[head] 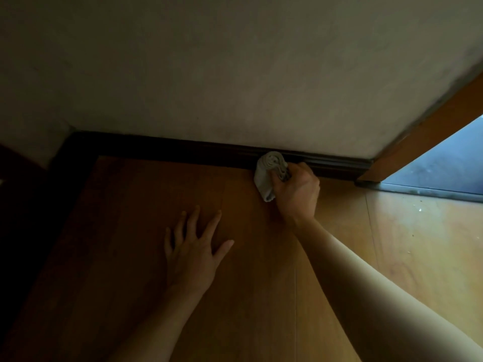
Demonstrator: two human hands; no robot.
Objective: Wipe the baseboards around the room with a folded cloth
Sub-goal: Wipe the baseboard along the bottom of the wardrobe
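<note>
Grip: right hand (pixel 296 190) curled round cloth (pixel 269 173) against baseboard (pixel 183 150), centre-right; left hand (pixel 193 252) flat, fingers spread, on floor (pixel 117 244). Risk: the bunched cloth may skip the baseboard's grooves.

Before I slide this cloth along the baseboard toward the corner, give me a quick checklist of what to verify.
1. Right hand grips the cloth: ok.
2. Cloth touches the baseboard: ok.
3. Left hand flat on the floor for support: ok.
4. Baseboard visible up to the left corner: ok, though dim.
5. Wiping face of the cloth clean: cannot tell, hidden.
6. Stretch beside the door frame wiped: cannot tell.
</note>
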